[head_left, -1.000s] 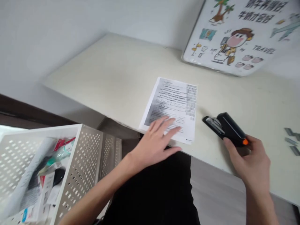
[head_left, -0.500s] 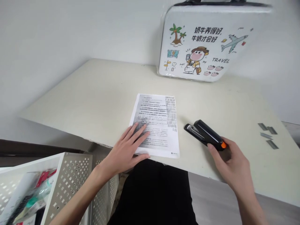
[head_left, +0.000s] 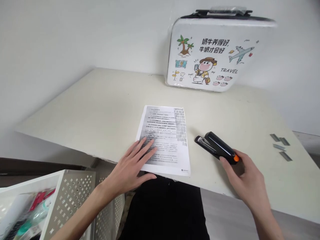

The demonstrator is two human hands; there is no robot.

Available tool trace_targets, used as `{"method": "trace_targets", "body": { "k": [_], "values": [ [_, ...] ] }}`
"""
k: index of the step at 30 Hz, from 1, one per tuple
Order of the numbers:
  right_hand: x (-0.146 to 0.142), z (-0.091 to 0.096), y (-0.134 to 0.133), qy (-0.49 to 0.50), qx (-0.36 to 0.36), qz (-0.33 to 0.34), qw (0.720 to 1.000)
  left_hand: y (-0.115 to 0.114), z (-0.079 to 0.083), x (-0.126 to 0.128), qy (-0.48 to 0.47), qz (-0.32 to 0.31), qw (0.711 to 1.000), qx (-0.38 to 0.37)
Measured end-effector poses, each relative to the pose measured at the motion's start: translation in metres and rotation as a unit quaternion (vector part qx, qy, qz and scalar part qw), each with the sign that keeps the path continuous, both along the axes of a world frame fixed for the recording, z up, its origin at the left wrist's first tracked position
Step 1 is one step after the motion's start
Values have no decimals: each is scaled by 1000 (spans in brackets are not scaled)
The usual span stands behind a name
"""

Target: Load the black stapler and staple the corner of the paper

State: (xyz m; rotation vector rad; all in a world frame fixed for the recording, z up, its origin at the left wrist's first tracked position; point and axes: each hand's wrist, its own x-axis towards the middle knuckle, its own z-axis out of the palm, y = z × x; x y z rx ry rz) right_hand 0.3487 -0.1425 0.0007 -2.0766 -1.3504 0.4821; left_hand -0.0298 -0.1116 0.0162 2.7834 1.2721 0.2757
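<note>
A printed sheet of paper (head_left: 166,133) lies flat near the front edge of the table, with a dense barcode-like strip down its right side. My left hand (head_left: 130,166) rests on its lower left part, palm down and fingers spread. To the right of the sheet, my right hand (head_left: 247,180) grips the rear end of a black stapler (head_left: 220,146) with an orange tab, thumb on one side and fingers on the other. The stapler points to the upper left, its jaw apart and a little away from the paper. Some of the right fingertips are hidden.
Several strips of staples (head_left: 285,156) lie on the right of the pale table (head_left: 87,110). A white case (head_left: 192,30) with cartoon prints stands at the back against the wall. At lower left, a perforated white basket (head_left: 67,196) holds mixed items below the tabletop.
The view has shifted slightly, so everything sits a little lower and further left. Both hands, the paper and the stapler keep nearly the same places on the table.
</note>
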Motion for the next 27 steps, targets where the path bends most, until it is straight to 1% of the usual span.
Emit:
{"method": "trace_targets", "body": {
  "k": [8, 12, 17, 21, 24, 27],
  "values": [
    [2, -5, 1, -14, 15, 6, 1000, -1, -2, -1, 6, 10, 1000, 11],
    [3, -5, 2, -2, 21, 15, 1000, -1, -2, -2, 12, 4, 1000, 9],
    [-2, -2, 2, 3, 47, 22, 999, -4, 3, -5, 3, 0, 1000, 3],
    [-5, 1, 2, 7, 45, 25, 999, -6, 10, -3, 1, 7, 1000, -9],
    [-7, 3, 2, 12, 43, 16, 999, -4, 12, 0, 8, 4, 1000, -11],
    [-6, 3, 5, 11, 46, 22, 999, 1, 11, 2, 16, -1, 1000, -10]
  ]
}}
